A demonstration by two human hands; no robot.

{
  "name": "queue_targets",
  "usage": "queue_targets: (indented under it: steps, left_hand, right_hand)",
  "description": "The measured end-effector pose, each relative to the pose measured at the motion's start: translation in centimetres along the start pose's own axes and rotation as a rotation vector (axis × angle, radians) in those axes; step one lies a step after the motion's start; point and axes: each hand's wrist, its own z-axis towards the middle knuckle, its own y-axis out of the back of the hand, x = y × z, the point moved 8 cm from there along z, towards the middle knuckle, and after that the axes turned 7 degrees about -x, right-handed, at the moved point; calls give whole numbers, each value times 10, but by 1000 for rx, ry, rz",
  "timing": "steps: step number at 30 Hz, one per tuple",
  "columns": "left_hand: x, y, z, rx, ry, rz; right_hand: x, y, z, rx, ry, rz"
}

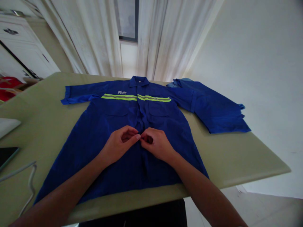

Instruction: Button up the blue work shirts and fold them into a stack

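Note:
A blue work jacket point(99, 138) with yellow-green reflective stripes across the chest lies face up on a pale green table point(232, 154), collar away from me, sleeves spread to both sides. My left hand point(119, 145) and my right hand point(157, 143) meet at the jacket's front placket, about mid-length. Both hands are closed in a pinch on the placket fabric, fingertips touching. What lies between the fingers is hidden.
A dark phone or tablet point(7, 154) and a white cable point(29, 183) lie at the table's left edge. White curtains point(99, 37) and a window stand behind the table. A white cabinet point(21, 47) is at far left. The right sleeve hangs near the table's right edge.

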Motion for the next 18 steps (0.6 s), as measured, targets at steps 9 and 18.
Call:
queue_targets:
  steps: [9,18]
  left_hand:
    - [10,0,6,70,139,-114]
    - [30,-8,-1,76,445,-418]
  right_hand:
    - [5,-4,-3,-25,92,-177]
    - [19,-4,-5,89,247,-161]
